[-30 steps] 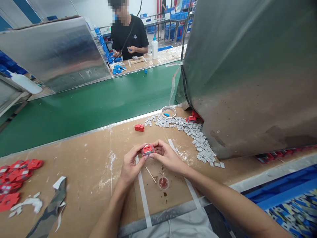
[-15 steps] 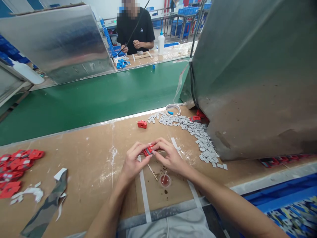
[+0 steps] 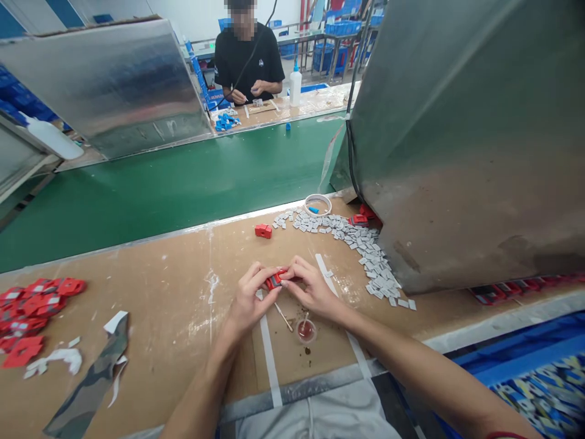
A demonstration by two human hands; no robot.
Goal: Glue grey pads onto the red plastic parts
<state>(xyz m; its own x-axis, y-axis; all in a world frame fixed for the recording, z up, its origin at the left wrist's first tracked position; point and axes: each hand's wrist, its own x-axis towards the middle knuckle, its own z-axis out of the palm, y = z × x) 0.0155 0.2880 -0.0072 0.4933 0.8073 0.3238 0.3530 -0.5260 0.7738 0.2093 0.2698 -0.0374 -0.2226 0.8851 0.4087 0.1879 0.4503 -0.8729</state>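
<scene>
Between my two hands is a small red and grey plastic part [image 3: 275, 279], held just above the cardboard-covered bench. My left hand [image 3: 251, 299] pinches its left side with thumb and fingers. On the other side, my right hand [image 3: 311, 286] grips it, fingertips on its top and edge. My fingers hide much of the part. Below them lies a thin stick with a pale tip [image 3: 284, 318]. Beside it stands a small clear cup of reddish liquid [image 3: 306, 331] with a stick in it. Another red part [image 3: 263, 231] rests farther back on the bench.
Many small grey pieces [image 3: 356, 241] spread along the right, near a tape roll [image 3: 318, 205]. Red parts [image 3: 41, 302] pile at left, by a camouflage strip [image 3: 94, 378]. A metal panel [image 3: 457, 152] rises at right. Beyond the green belt [image 3: 183, 183], a person [image 3: 249, 61] works.
My hands stay together on the red and grey part, with only slight finger shifts. The view has moved a little. Across the belt, the person's hands have lowered toward the bench.
</scene>
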